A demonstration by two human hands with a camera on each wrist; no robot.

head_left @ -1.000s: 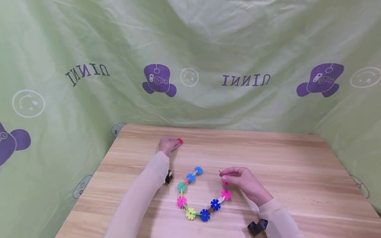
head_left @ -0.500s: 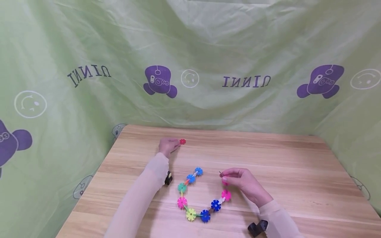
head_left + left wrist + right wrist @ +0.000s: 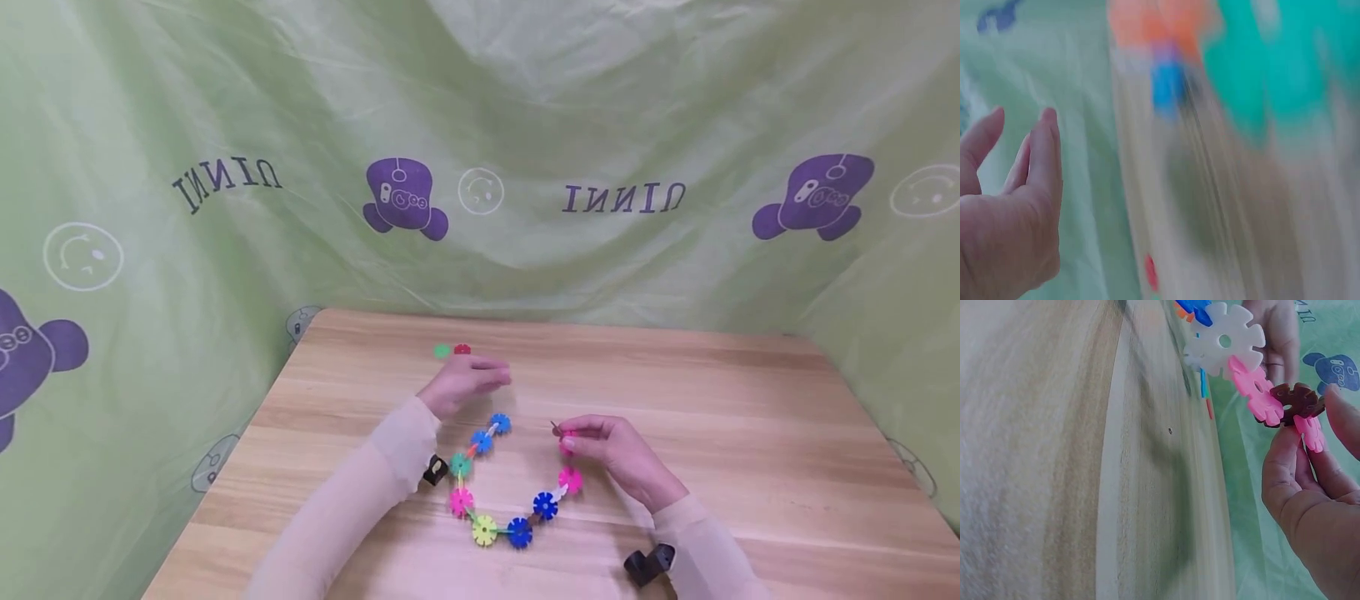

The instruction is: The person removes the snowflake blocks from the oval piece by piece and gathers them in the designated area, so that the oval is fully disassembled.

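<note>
My left hand (image 3: 467, 383), fingers extended and holding nothing, hovers just beyond the upper left end of a chain of notched plastic discs (image 3: 483, 531). In the left wrist view that hand (image 3: 1016, 206) shows the thumb apart from the fingers. The chain curves in a U on the table: blue, teal, pink, yellow, dark blue and pink discs joined by smaller-looking edge-on ones. With thumb and fingers, my right hand (image 3: 626, 458) pinches its other end, where a brown disc (image 3: 1300, 400) and a pink disc (image 3: 1311, 432) join. A white disc (image 3: 1225, 340) comes further along.
A loose green disc (image 3: 442, 351) and a red disc (image 3: 462, 349) lie near the far edge of the wooden table (image 3: 712, 392), behind my left hand. A green printed curtain (image 3: 510, 275) surrounds the table. Black wrist devices (image 3: 649, 565) sit at both sleeves.
My left hand has left the red disc and moved right and nearer to the chain. A green disc now shows beside the red one. My right hand has kept its hold, nearly still.
</note>
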